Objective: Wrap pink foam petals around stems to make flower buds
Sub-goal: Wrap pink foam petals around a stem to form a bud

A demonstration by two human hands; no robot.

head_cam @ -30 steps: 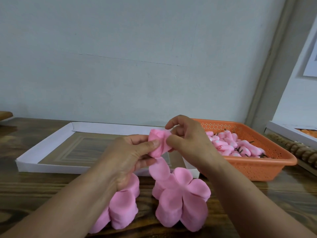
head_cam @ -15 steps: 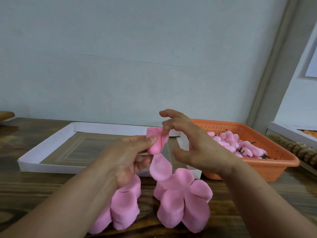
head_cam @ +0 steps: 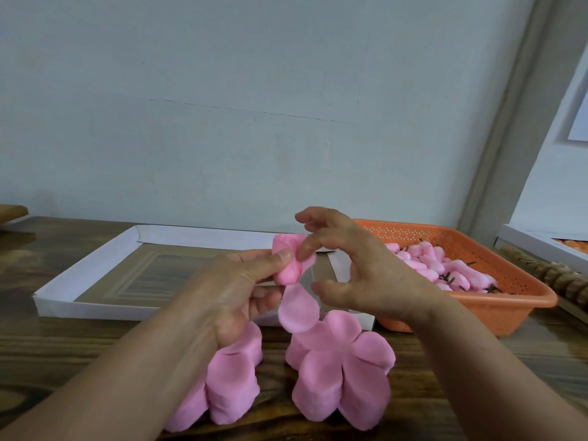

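The left hand (head_cam: 235, 291) pinches a half-rolled bud of soft pink foam petals (head_cam: 288, 261) between thumb and fingers, holding it above the wooden tabletop (head_cam: 44, 351), in front of the shallow white cardboard tray (head_cam: 89, 272). One loose pink petal (head_cam: 299, 308) hangs down from the bud, unwrapped, its tip just over the right-hand stack of flat pink five-lobed foam flower blanks (head_cam: 342, 374). A second stack of the same pink blanks (head_cam: 234, 386) sits partly under the left wrist.

A second ago the right hand (head_cam: 359, 268) was closed against the bud, thumb and forefinger pressing a petal into place. Now it has let go and opened: its thumb has dropped away beneath, while a fingertip brushes or nearly touches the bud's upper edge; contact cannot be settled from this view. The left thumb alone keeps the wrap from springing open.

That release suggests one petal has been laid round and the right hand is resetting for the next, most likely the dangling one. The stem is hidden inside the foam and hand. The orange perforated plastic basket (head_cam: 496, 297) to the right already holds a heap of finished pink buds with dark stems (head_cam: 445, 272), so this is one bud among many, and it is only partly wrapped
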